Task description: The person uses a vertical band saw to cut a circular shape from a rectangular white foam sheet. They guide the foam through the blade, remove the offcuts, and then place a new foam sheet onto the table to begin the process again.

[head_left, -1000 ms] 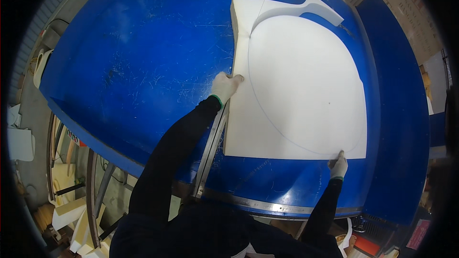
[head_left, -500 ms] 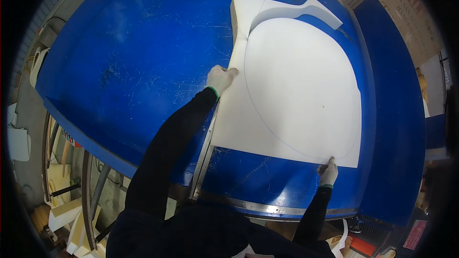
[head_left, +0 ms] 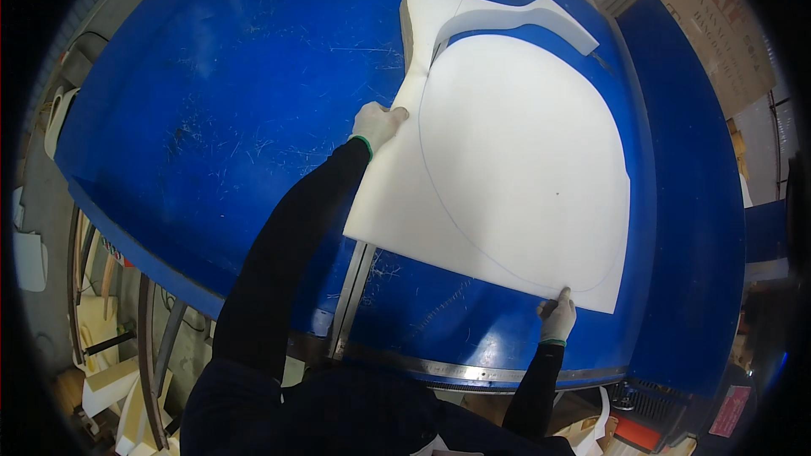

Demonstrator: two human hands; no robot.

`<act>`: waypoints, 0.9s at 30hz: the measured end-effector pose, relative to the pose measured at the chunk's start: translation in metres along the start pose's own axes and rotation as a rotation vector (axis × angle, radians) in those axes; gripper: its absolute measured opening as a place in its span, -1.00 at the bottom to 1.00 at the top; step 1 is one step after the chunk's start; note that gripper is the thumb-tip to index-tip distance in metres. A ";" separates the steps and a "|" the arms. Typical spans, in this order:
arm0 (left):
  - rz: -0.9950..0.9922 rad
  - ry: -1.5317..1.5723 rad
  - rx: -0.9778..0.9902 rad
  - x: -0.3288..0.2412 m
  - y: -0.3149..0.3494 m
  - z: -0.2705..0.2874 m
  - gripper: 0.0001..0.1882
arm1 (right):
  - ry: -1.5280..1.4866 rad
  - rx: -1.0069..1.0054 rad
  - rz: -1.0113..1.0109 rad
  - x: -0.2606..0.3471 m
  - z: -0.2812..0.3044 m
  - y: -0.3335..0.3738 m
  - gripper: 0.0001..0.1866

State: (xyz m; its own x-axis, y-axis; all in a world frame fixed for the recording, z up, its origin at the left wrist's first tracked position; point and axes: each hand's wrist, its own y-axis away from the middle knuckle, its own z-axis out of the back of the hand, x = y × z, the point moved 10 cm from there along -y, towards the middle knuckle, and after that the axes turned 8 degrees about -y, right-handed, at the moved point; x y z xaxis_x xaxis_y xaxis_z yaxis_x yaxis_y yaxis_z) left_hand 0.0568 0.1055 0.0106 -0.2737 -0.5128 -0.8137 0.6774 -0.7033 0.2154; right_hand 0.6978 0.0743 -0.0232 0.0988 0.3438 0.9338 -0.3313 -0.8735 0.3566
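Observation:
A thick white foam block [head_left: 524, 169] lies flat on the blue table, with a thin curved outline drawn on its top. Along the far part of this outline it is cut through, and a curved offcut strip [head_left: 498, 21] stands away from the rounded edge, joined at the left. My left hand [head_left: 379, 124], in a pale glove with a green cuff, grips the block's left edge, thumb on top. At the near edge, toward the right corner, my gloved right hand [head_left: 557, 318] pinches the foam, its thumb on top and the other fingers partly hidden.
The scratched blue table [head_left: 253, 76] has a metal slot strip [head_left: 351, 295] running through it and a metal rail [head_left: 473, 373] along the near edge. A blue panel [head_left: 693, 203] borders the right side. Foam scraps [head_left: 110, 388] lie below at the lower left.
The foam block has turned slightly clockwise, its near edge swinging left and its near right corner moving nearer to me. Both hands have shifted left with it, still holding on.

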 end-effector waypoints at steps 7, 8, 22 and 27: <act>-0.094 -0.005 0.080 -0.013 -0.016 -0.002 -0.38 | -0.043 0.005 -0.002 -0.005 -0.004 0.011 -0.54; -0.087 -0.019 0.095 -0.012 -0.011 -0.001 -0.31 | -0.062 0.028 -0.011 -0.003 -0.008 0.014 -0.51; 0.253 0.083 0.654 0.062 0.213 0.036 0.18 | 0.757 -0.492 0.400 0.121 0.164 -0.116 -0.03; 0.278 0.353 0.605 0.074 0.215 0.028 -0.06 | 0.426 -0.236 0.062 0.062 0.131 -0.140 -0.14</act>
State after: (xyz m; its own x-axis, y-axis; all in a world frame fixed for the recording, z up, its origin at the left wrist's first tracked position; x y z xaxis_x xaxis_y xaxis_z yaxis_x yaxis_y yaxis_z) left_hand 0.1629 -0.0973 0.0112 0.1567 -0.5940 -0.7890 0.1686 -0.7711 0.6140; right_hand 0.8727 0.1725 -0.0115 -0.3039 0.4472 0.8412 -0.5331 -0.8116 0.2389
